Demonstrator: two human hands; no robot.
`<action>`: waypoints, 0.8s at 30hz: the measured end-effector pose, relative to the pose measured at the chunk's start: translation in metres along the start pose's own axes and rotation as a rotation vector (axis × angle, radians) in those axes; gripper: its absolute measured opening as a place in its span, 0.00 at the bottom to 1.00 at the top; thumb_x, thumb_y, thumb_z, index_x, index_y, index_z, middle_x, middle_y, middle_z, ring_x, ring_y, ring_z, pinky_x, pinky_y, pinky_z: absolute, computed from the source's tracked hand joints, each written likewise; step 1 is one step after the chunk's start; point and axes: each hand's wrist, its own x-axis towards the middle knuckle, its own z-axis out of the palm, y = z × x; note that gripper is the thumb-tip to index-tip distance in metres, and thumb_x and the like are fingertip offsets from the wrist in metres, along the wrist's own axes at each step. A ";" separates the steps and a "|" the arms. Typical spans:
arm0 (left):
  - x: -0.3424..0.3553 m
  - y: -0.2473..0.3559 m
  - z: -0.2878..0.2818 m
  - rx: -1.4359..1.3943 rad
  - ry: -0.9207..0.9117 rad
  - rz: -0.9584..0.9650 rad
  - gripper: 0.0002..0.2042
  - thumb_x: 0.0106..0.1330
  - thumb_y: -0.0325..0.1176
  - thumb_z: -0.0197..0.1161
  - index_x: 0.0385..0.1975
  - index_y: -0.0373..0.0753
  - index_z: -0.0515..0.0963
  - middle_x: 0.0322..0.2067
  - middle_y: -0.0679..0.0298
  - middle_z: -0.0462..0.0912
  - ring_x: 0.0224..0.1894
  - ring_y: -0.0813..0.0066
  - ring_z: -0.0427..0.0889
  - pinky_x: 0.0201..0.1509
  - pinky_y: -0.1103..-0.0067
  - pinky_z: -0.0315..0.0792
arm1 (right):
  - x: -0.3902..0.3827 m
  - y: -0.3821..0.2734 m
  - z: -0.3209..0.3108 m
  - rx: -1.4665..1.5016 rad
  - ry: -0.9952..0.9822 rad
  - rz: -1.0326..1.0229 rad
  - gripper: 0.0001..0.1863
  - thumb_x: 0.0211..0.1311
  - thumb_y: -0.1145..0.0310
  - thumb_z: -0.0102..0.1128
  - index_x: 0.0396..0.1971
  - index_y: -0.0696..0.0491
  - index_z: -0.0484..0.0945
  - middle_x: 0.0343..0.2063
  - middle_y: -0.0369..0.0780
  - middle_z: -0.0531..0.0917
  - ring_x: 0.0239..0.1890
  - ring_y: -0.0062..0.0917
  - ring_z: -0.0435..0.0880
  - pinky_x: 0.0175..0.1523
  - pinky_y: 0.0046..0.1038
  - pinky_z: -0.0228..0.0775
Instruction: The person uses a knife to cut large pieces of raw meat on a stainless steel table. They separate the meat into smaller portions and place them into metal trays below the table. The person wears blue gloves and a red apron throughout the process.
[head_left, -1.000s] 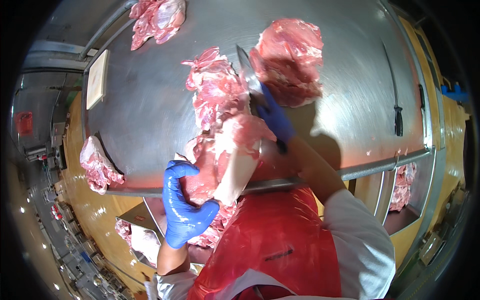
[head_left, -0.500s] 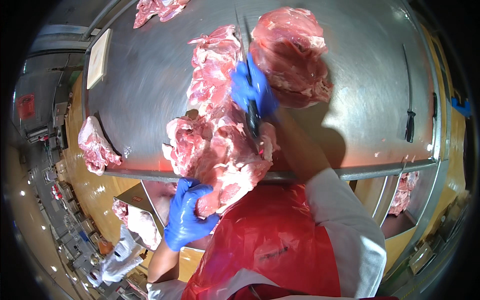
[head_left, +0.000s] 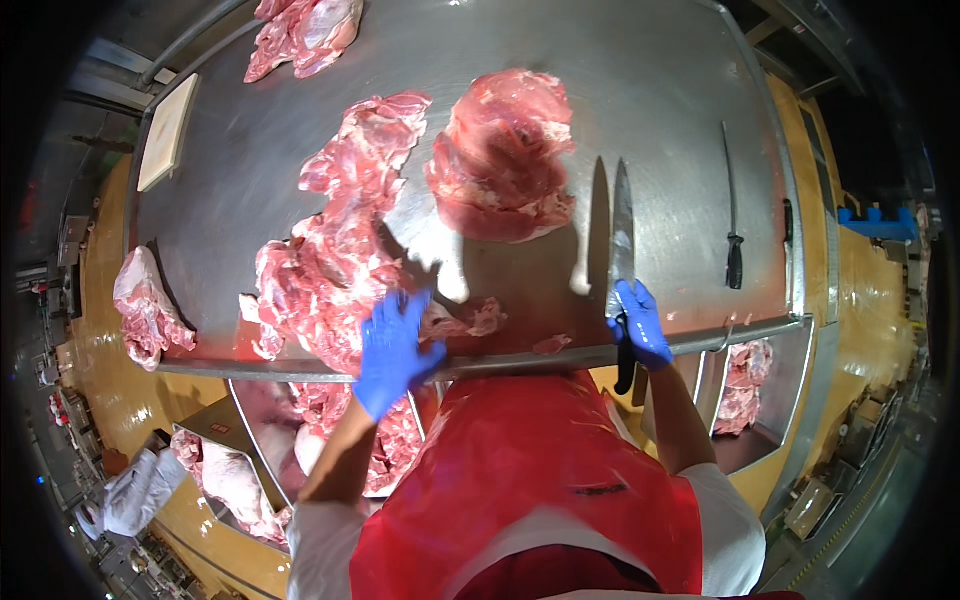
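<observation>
Our blue-gloved left hand (head_left: 395, 345), fingers apart, is at a long, ragged, pink, fat-streaked meat slab (head_left: 335, 262); our blue-gloved right hand (head_left: 640, 325) clamps a black-handled steel knife (head_left: 621, 240).

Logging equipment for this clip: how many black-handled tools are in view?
2 clearly: the knife in the right hand, and the sharpening steel lying farther right on the table. A dark object at the table's right edge is too unclear to count.

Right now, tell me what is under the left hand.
Around the left hand, the long slab of meat shows on its left and a smaller bit of meat on its right. Directly beneath is covered, so whether they join cannot be seen.
</observation>
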 end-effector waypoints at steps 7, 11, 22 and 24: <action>0.238 0.009 0.069 -0.250 0.124 -0.185 0.36 0.55 0.43 0.72 0.64 0.39 0.67 0.62 0.42 0.67 0.64 0.43 0.66 0.69 0.61 0.63 | 0.087 -0.077 -0.032 -0.003 -0.035 -0.180 0.14 0.74 0.55 0.54 0.37 0.51 0.75 0.20 0.33 0.76 0.18 0.15 0.72 0.23 0.21 0.66; 0.222 0.013 0.111 -0.430 0.530 0.034 0.35 0.54 0.41 0.73 0.62 0.38 0.68 0.64 0.41 0.65 0.67 0.39 0.62 0.70 0.57 0.61 | 0.225 -0.144 -0.049 -0.206 -0.241 -0.296 0.19 0.73 0.50 0.54 0.40 0.52 0.77 0.33 0.34 0.81 0.32 0.17 0.77 0.40 0.23 0.72; 0.163 0.109 0.187 -1.251 0.724 -0.548 0.44 0.56 0.20 0.62 0.73 0.37 0.47 0.66 0.54 0.62 0.63 0.64 0.68 0.66 0.71 0.67 | 0.366 -0.213 0.103 -0.415 -0.908 -0.079 0.23 0.71 0.48 0.52 0.47 0.54 0.78 0.40 0.34 0.82 0.42 0.22 0.78 0.53 0.28 0.69; 0.182 0.100 0.172 -1.367 0.721 -0.528 0.45 0.51 0.18 0.61 0.73 0.37 0.50 0.63 0.55 0.67 0.61 0.65 0.70 0.62 0.73 0.70 | 0.344 -0.211 0.095 -0.385 -0.859 -0.253 0.19 0.69 0.53 0.56 0.43 0.55 0.77 0.34 0.38 0.80 0.38 0.29 0.79 0.48 0.32 0.71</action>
